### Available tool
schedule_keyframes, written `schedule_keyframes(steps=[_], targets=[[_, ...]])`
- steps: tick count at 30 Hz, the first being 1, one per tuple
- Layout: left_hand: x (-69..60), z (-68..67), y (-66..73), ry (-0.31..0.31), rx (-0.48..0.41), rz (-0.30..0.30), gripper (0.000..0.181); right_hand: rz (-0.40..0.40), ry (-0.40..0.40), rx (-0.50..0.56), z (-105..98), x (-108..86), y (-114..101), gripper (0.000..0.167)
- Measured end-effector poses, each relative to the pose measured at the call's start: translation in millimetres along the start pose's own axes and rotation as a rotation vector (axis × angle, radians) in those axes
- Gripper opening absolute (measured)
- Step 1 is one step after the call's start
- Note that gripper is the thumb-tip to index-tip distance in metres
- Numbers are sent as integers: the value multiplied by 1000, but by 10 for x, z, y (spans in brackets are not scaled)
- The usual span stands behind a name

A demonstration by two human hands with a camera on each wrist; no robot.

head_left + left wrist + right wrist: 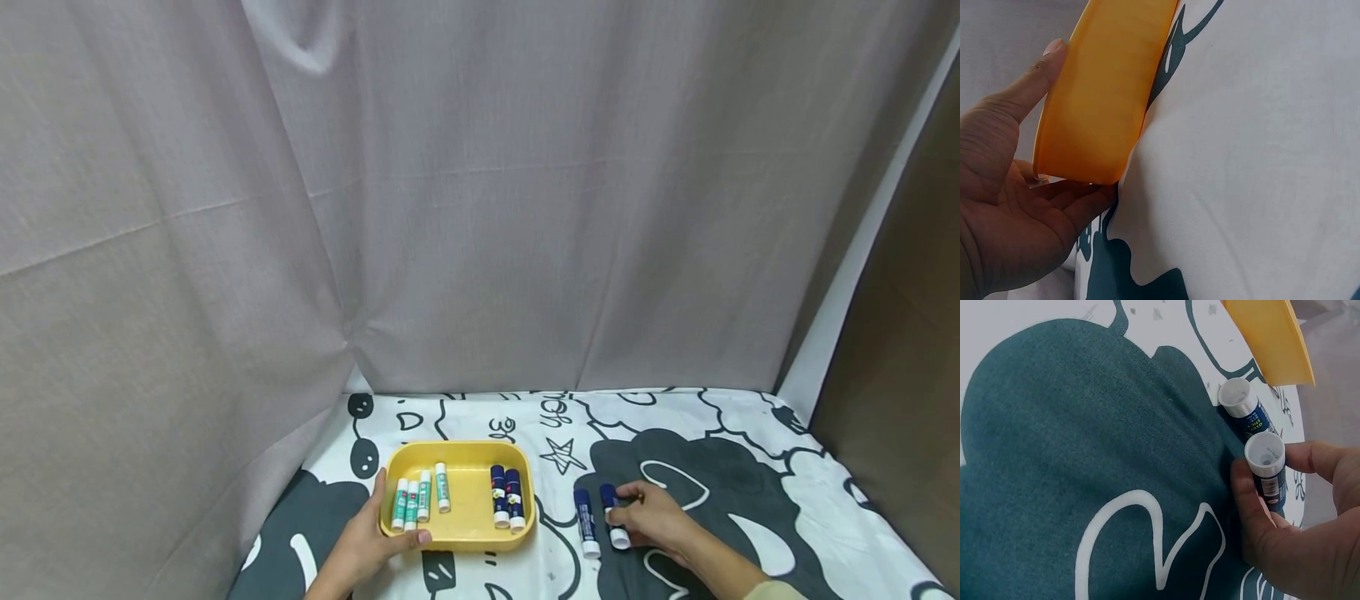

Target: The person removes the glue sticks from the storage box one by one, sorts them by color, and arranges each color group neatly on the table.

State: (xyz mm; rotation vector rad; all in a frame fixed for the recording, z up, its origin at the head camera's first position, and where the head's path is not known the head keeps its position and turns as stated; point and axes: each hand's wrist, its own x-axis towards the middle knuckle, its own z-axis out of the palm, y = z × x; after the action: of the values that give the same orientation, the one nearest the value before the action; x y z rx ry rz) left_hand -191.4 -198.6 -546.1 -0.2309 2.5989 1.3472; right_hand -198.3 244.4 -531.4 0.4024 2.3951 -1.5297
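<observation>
A yellow tray (pixel 472 537) lies on the patterned cloth. My left hand (pixel 367 533) grips its left near corner, thumb along the near rim and fingers at the left side; the left wrist view shows the tray's outer wall (pixel 1104 94) between thumb and fingers. Inside, several green-and-white glue sticks (pixel 424 496) lie at the left and two dark blue ones (pixel 513 500) at the right. Right of the tray, my right hand (pixel 652 521) pinches a dark blue glue stick (pixel 1265 453) with a white base. Beside it lies another blue glue stick (pixel 1238 397), untouched by the hand.
The white cloth (pixel 555 492) with dark grey drawings covers the surface. A grey curtain (pixel 525 250) hangs behind its far edge and down the left side. At the right stands a brown panel (pixel 892 375).
</observation>
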Motion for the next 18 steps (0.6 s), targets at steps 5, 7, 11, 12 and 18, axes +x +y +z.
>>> schedule_keyframes(steps=[5, 7, 11, 12, 18], targets=[[13, -12, -7, -1, -12, -3, 156, 3, -4, 9, 4, -19, -4, 64], [17, -6, -12, -1, -5, 0, 156, 16, -4, 10, 5, -20, 3, 63], [11, 1, -7, -1, -3, -14, 154, 42, -1, -7, 9, -8, 19, 63], [13, 2, -11, -1, -8, -18, 155, 40, -3, -13, 9, -7, 25, 63], [48, 15, -52, 2, -22, -13, 160, 48, 7, -79, 9, 14, 20, 63]])
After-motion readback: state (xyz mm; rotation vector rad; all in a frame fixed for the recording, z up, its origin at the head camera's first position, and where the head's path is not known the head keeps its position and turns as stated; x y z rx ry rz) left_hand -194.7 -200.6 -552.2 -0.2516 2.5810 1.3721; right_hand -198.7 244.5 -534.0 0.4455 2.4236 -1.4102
